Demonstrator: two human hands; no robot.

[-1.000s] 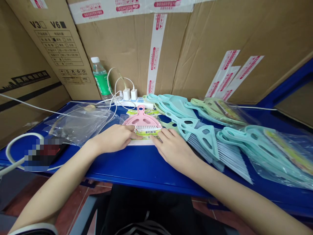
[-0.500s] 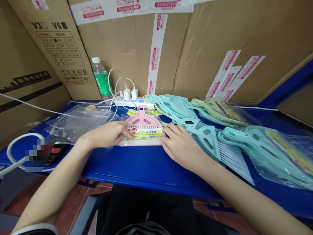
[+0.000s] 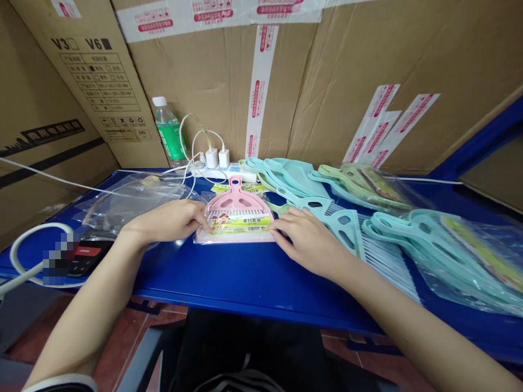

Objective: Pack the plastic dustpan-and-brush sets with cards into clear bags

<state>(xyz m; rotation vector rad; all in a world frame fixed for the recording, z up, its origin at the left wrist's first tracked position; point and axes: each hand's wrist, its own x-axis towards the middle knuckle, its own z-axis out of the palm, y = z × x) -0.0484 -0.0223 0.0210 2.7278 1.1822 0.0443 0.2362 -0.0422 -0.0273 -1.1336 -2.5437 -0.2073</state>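
A pink dustpan and brush set (image 3: 237,204) lies flat on the blue table (image 3: 229,277) in a clear plastic bag, handle pointing away from me. A yellow-green label card (image 3: 241,220) lies across its white bristles. My left hand (image 3: 171,222) is closed at the set's left edge, thumb and fingertips on the bag. At the right edge my right hand (image 3: 312,239) has its fingers bent together, with the tips on the bag's corner. Just beyond the right hand lie turquoise brushes (image 3: 347,231) without a bag.
Bagged turquoise sets (image 3: 441,245) lie at the right, a bagged green set (image 3: 359,182) behind. At the left are empty plastic bags (image 3: 131,196) and a black device (image 3: 90,256). A bottle (image 3: 169,133) and power strip (image 3: 241,173) stand before cardboard (image 3: 212,81).
Both hands have moved slightly outward to the set's edges, the left one leftward. More of the label and of the pink dustpan shows between them. The set itself stays in place.
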